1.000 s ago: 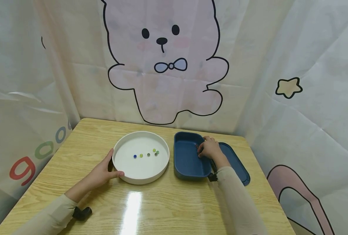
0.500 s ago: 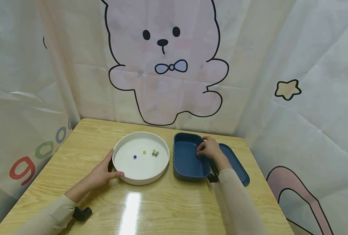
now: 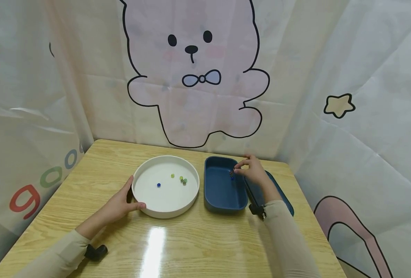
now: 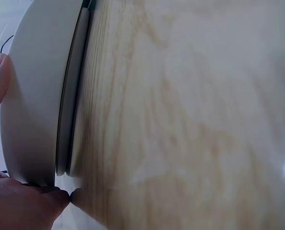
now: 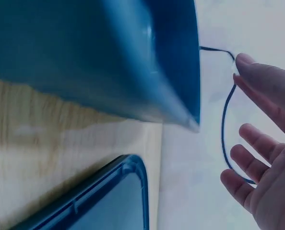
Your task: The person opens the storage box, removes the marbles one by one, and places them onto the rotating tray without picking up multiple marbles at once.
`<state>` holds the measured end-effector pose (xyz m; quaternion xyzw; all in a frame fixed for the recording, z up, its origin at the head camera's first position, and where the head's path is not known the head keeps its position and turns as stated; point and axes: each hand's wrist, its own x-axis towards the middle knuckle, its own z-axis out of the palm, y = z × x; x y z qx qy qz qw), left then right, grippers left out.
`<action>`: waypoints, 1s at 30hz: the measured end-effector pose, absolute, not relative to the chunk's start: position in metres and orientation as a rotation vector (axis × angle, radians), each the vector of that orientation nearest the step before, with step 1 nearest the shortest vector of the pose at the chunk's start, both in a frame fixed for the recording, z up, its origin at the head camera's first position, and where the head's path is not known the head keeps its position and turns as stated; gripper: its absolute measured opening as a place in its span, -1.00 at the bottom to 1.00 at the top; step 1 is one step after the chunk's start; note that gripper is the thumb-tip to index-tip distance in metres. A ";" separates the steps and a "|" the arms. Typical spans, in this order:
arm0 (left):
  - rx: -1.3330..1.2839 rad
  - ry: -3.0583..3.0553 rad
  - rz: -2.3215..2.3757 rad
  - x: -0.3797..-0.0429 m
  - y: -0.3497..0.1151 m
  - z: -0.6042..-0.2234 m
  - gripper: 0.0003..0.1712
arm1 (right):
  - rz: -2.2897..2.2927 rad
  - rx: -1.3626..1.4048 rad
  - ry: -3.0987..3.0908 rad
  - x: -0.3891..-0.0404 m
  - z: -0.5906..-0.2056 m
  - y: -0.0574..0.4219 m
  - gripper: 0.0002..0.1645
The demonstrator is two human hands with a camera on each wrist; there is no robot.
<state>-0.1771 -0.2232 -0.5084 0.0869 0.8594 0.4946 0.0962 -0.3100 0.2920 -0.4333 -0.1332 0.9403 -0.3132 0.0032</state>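
Note:
My left hand [image 3: 119,203] holds the rim of a round white tray [image 3: 156,206], thumb on the near side and fingers round the left wall. In the left wrist view the thumb lies against the tray's wall [image 4: 34,96]. On the tray are a blue marble [image 3: 158,185], a yellow marble [image 3: 172,175] and a small cluster of marbles [image 3: 183,180]. My right hand [image 3: 253,170] is over the right rim of a deep blue box [image 3: 222,200]. Thumb and index finger pinch a small marble, mostly hidden by the fingertips; the other fingers are spread. Several marbles [image 3: 231,174] lie inside the box.
A flat blue lid [image 3: 285,197] lies on the wooden table [image 3: 191,247] right of the box, partly under my right forearm. Behind the table hangs a curtain [image 3: 198,112] with a printed bear. Black camera mounts sit at both wrists.
My right hand has lifted from inside the box up to its right rim, uncovering marbles there. On the tray, the yellow and a grey marble have rolled toward the cluster. The left hand stays put.

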 end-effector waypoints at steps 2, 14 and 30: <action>0.259 2.546 1.466 -0.177 -0.223 -0.508 0.53 | -1.024 -0.439 2.941 -0.310 -0.429 0.290 -0.79; 0.265 2.551 1.474 -0.175 -0.222 -0.508 0.50 | -1.269 -0.537 2.806 -0.301 -0.404 0.249 -0.74; 0.278 2.536 1.517 -0.176 -0.221 -0.505 0.52 | -1.212 -0.651 2.735 -0.308 -0.391 0.169 -0.79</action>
